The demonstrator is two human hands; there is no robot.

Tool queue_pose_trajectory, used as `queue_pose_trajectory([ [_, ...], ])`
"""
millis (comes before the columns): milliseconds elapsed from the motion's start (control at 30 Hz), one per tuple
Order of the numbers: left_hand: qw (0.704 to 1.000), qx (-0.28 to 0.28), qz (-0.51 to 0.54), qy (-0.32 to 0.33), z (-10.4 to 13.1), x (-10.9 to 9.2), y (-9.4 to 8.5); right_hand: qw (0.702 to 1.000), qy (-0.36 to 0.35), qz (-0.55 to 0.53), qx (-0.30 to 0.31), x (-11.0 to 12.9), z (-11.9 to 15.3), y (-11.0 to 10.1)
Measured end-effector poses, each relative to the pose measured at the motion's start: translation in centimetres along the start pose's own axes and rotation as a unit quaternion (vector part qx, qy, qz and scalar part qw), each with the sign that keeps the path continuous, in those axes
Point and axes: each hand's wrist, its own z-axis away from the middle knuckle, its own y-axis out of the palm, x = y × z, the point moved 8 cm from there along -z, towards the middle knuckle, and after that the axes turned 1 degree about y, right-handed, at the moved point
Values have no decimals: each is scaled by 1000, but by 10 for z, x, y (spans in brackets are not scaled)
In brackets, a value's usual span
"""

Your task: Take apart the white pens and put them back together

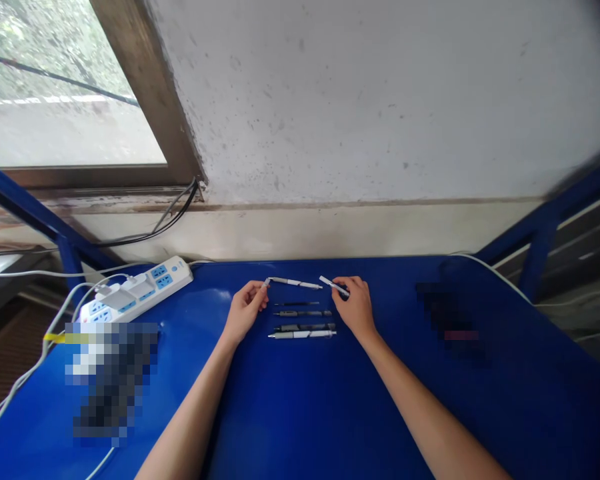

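Observation:
My left hand [247, 308] pinches a small pale piece [267, 283] between thumb and fingertips; its kind is too small to make out. A white pen barrel [326, 281], tilted, is gripped in the fingers of my right hand [354, 303], which cover part of it. Between the hands, a white and grey pen [300, 283] lies farthest back. Below it are a thin dark rod like a refill [297, 304], a dark grey pen [303, 313], a black pen [305, 327] and a white pen with a grey grip [305, 335], roughly parallel.
The blue table [300, 407] meets a pale wall at the back. On the left are a white power strip [177, 272] with plugged-in adapters [139, 285], loose cables and a blurred-out object [117, 380]. A dark, blurred object [450, 323] lies right. Blue frame bars [535, 230] flank the table.

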Motion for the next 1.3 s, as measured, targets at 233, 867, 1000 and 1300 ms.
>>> queue_pose_trajectory([
  [233, 1000, -8, 2, 1, 0, 3, -2, 1000, -14, -14, -10, 8, 0, -5],
  [867, 999, -21, 27, 3, -1, 2, -3, 964, -54, -143, 218, 36, 7, 21],
  [1000, 999, -20, 43, 11, 0, 2, -2, 961, -44, -143, 232, 34, 6, 24],
  [1300, 999, -19, 46, 9, -1, 2, -4, 958, 13, -184, 221, 28, 4, 22],
])
